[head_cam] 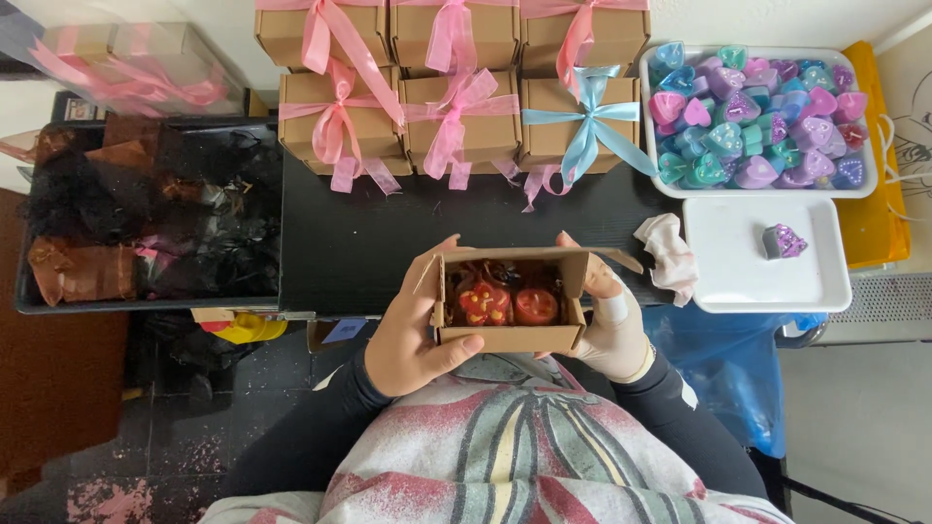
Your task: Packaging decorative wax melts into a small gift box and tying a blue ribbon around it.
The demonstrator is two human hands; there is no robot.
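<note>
Both hands hold a small open brown cardboard box [505, 337] above my lap, at the near edge of the black table [349, 243]. Inside it lie two red candles [510, 305], one heart-shaped, one round, on dark shredded filling. My left hand [413, 335] grips the box's left side with the thumb along its front wall. My right hand [614, 325] wears a pale glove and holds the right side, fingers by the open flap.
Stacked brown boxes tied with pink ribbons [437, 107], one with a blue ribbon [582, 121], fill the table's back. A white tray of coloured heart candles [757, 116] is at right; a second tray [767, 281] holds one purple heart [782, 241]. A crumpled glove [668, 254]. A dark bin [146, 213] at left.
</note>
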